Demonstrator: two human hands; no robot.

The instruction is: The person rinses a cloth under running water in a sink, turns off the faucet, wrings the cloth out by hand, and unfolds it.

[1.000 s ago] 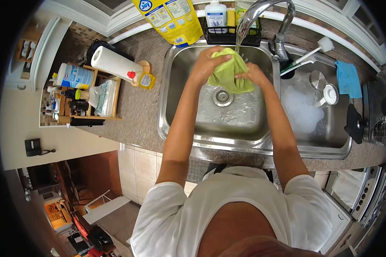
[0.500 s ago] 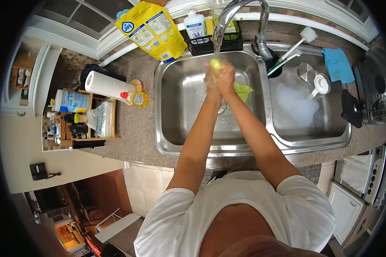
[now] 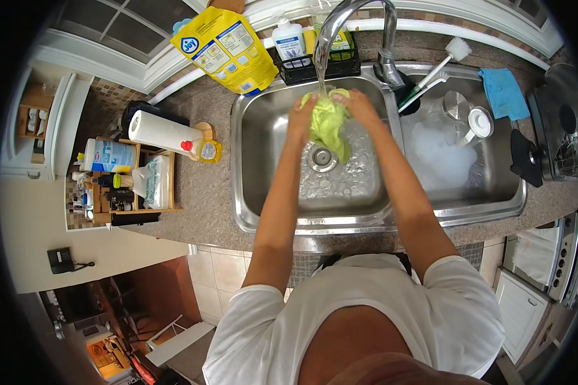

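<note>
A wet lime-green cloth (image 3: pixel 328 127) hangs spread between my two hands, over the left basin of the steel sink (image 3: pixel 253 186). My left hand (image 3: pixel 301 117) grips its left edge, and my right hand (image 3: pixel 361 109) has hold of its upper right corner. Water from the curved chrome faucet (image 3: pixel 327 42) runs onto the top of the cloth. Below the cloth's lower end lies the round drain (image 3: pixel 322 158), with water splashing over the basin floor around it.
The right basin holds suds (image 3: pixel 444 154), a white-handled item (image 3: pixel 478 123) and a metal cup (image 3: pixel 455 104). Brushes (image 3: pixel 430 74) lean at the divider. A black caddy (image 3: pixel 318 67), yellow Joy pouch (image 3: pixel 228 51), paper towel roll (image 3: pixel 160 133) and blue cloth (image 3: pixel 502 94) surround the sink.
The green cloth was bunched between my hands pressed together; now my hands are apart and the cloth hangs opened out between them under the running water. The drain has come into view.
</note>
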